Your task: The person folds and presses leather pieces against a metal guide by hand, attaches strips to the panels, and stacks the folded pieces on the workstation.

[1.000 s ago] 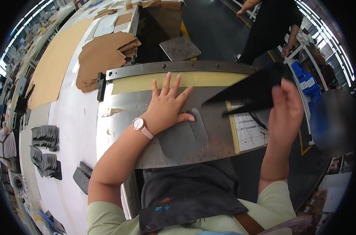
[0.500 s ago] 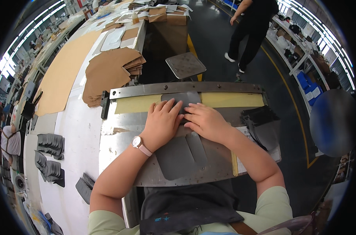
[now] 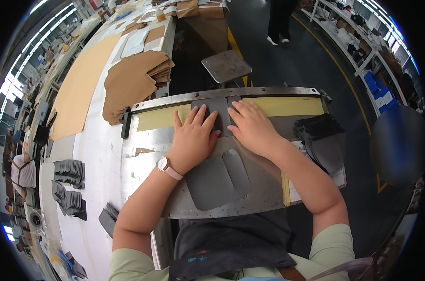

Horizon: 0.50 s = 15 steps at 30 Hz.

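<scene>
Both hands lie on dark grey flat pieces at the far edge of a metal plate. My left hand spreads its fingers over the wider grey piece. Just right of it, my right hand rests flat with fingers stretched across a narrower grey piece. The pieces overlap a yellow strip along a metal bar. Nearer to me on the plate lies a larger rounded grey piece, with a narrow piece at its right side.
A stack of dark pieces sits at the plate's right. Rows of grey pieces and brown cut sheets lie on the white table at left. Beyond the plate stands a stool; a person is in the aisle.
My hands have moved apart, the right one shifting rightward and flattening. The narrow piece beneath it now shows beside the wider one. The person in the aisle is farther off.
</scene>
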Available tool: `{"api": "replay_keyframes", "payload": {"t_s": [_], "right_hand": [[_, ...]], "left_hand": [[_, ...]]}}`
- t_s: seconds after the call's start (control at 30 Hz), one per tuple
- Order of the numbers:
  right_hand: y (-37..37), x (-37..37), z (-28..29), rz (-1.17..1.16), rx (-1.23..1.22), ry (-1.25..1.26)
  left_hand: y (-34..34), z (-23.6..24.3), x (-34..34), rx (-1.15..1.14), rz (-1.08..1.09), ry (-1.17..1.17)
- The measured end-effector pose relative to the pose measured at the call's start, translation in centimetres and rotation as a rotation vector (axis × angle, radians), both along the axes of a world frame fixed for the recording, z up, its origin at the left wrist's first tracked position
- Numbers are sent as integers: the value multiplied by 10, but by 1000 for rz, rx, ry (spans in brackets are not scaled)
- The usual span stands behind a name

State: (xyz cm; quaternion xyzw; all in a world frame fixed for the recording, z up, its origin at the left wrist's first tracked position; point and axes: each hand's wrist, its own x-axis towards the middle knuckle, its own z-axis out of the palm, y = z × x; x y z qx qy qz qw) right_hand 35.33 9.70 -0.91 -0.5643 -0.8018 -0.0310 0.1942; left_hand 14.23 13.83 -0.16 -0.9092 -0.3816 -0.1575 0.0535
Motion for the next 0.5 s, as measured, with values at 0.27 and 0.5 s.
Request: {"api": "replay_keyframes", "payload": {"t_s": [0.27,0.5], "right_hand": [[0,-2,-1,-2,58,-5],[-2,-4,2,21,81,-26]], "left_hand": [[1,-4,1,-28,6,9],[-1,-2,2,-49,7,2]]}}
